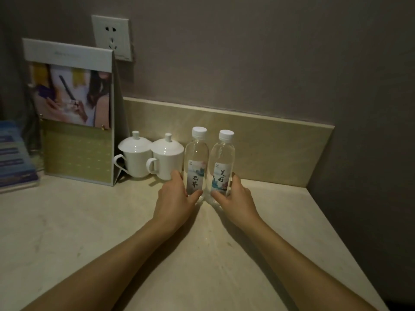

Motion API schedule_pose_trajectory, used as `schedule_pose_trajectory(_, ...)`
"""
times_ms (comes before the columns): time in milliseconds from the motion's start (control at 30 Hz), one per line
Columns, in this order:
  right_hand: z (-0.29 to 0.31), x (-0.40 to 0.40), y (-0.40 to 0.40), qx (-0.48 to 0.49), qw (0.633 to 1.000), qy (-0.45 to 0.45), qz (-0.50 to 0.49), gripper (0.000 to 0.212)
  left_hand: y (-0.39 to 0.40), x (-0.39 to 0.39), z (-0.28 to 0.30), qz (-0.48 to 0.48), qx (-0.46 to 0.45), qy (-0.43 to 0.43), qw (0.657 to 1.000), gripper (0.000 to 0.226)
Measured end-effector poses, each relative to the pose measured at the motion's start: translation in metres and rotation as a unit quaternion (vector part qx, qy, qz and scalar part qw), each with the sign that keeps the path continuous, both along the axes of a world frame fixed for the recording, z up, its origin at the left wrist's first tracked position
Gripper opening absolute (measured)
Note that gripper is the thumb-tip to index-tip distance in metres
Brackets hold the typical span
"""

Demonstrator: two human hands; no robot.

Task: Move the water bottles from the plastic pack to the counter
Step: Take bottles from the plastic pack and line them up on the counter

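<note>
Two clear water bottles with white caps stand upright side by side on the beige counter (89, 221), close to the back wall. My left hand (175, 198) grips the lower part of the left bottle (196, 158). The right bottle (222, 160) is held low down by my right hand (238, 198). Both bottles carry printed labels facing me, and their bases touch the counter. No plastic pack is in view.
Two white lidded cups (134, 153) (167, 156) stand just left of the bottles. A tall standing card holder (74, 113) and a stack of booklets (13, 156) sit at the left. A wall socket (112, 38) is above. The counter's right edge runs diagonally.
</note>
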State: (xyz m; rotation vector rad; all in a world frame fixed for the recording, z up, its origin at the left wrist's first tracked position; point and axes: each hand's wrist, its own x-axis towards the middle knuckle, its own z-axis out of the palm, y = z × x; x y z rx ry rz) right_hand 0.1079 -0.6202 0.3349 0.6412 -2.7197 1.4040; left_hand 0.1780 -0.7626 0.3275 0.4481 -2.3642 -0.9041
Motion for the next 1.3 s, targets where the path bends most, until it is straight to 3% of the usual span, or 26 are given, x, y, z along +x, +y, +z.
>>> schedule_pose_trajectory(233,0.001,-0.003,-0.009,0.025,0.999,0.024,-0.026,0.045,0.007,-0.008,0.001,0.037,0.004,0.000,0.999,0.034)
schedule_pose_trajectory(1300,0.007,-0.033,-0.039,0.048,0.998,0.016,-0.043,0.044,0.001,-0.051,0.005,0.104,-0.038,0.028,0.993,0.032)
